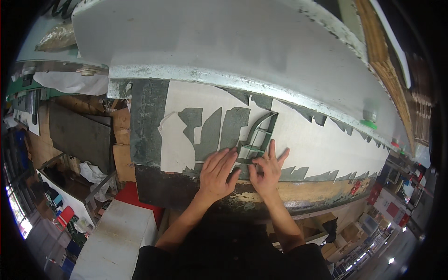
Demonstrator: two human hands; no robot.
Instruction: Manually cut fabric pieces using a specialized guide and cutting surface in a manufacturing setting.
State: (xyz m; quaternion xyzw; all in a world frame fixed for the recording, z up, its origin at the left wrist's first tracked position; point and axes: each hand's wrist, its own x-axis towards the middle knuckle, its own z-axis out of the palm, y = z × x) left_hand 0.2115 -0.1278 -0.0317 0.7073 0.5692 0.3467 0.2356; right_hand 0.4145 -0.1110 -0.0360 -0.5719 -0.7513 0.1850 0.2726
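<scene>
On the bench (149,126), before a beam (210,74), lies a sheet (322,140) with a row of openings (233,128) left of the frame (269,135) resting on it, the left hand (217,175) at the frame's near left corner, the right hand (267,172) by its near right end, and a box (116,238) before the bench, leftward.

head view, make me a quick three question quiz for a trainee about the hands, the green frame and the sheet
1. True or false: the left hand and the right hand both wear gloves.
2. Where does the green frame lie? A: on the floor. B: on the white sheet. C: on a cardboard box.
3. Fill in the colour: the surface showing through the gaps in the sheet is dark ____.

Key: 1 false, both are bare; 2 B; 3 grey.
</scene>
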